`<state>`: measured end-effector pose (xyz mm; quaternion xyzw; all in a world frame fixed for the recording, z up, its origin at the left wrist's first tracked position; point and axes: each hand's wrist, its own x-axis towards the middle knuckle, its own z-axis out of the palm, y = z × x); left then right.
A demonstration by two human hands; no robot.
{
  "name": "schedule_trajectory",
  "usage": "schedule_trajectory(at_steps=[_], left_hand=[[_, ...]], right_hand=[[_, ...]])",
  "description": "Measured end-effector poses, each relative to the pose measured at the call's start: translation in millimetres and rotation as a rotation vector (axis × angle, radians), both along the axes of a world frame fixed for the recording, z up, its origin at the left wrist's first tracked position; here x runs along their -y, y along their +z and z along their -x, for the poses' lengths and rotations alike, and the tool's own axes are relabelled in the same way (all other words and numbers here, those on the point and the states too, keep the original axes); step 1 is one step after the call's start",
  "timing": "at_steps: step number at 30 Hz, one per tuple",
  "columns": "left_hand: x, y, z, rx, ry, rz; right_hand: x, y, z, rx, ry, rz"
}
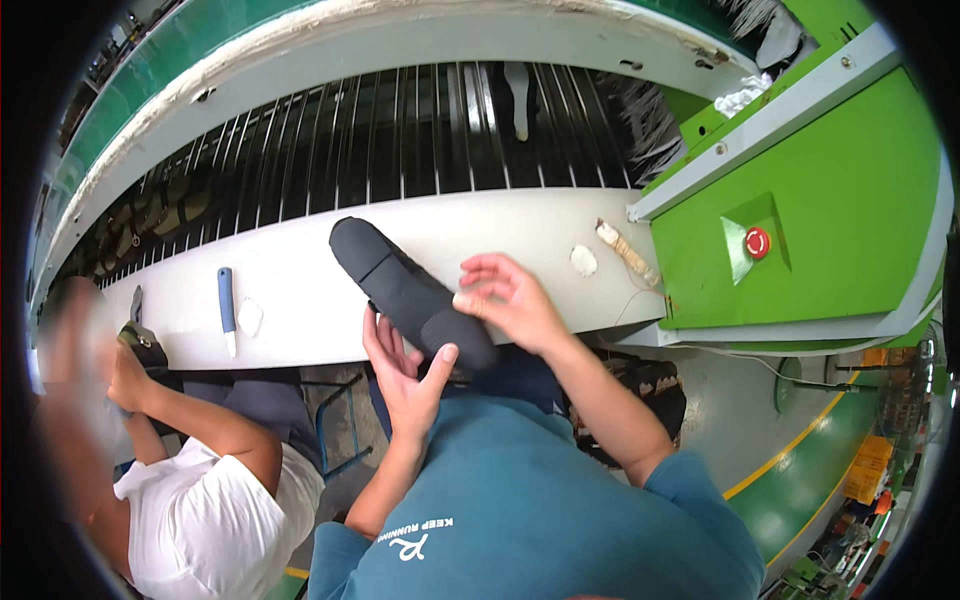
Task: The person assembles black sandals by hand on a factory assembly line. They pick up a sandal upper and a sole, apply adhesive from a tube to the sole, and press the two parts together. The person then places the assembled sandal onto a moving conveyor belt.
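A black shoe (pixel 400 290) lies slanted over the front edge of the white work surface, its far end pointing to the upper left. My left hand (pixel 402 372) grips its near end from the left and below, thumb along the side. My right hand (pixel 508 300) is at the shoe's right side, fingers curled and thumb tip against it. A small pale bit shows at the fingertips, too small to name.
Left on the white ledge (pixel 300 270) lie a blue-handled tool (pixel 227 300) and a white piece (pixel 250 317). To the right are another pale piece (pixel 583 261) and a wrapped stick (pixel 625 250). Beyond runs a slatted conveyor (pixel 400 130). A co-worker (pixel 210 500) sits at left; a red button (pixel 757 243) is on the green machine.
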<state>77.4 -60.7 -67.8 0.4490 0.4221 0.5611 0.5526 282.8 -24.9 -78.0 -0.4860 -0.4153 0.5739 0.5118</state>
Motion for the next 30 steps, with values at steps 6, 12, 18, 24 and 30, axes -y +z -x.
schedule_trajectory(at_steps=[6, 12, 18, 24, 30], left_hand=[[-19.2, 18.2, 23.2, -0.141, -0.099, 0.05], [-37.4, 27.1, 60.7, -0.234, -0.193, 0.113], [-44.8, 32.6, 71.7, -0.317, -0.299, 0.029], [-45.0, 32.9, 72.3, -0.446, -0.34, -0.027], [-38.5, 24.8, 74.0, -0.493, -0.311, -0.045]], right_hand=[[20.7, 22.4, 31.9, 0.155, -0.105, 0.0], [-9.0, 41.5, 29.5, 0.8, -0.275, -0.557], [-33.9, 60.4, 23.2, 0.961, -0.02, -0.77], [-42.1, 67.4, 22.8, 0.958, 0.151, -0.769], [-23.1, 55.3, 10.8, 0.933, 0.191, -0.653]])
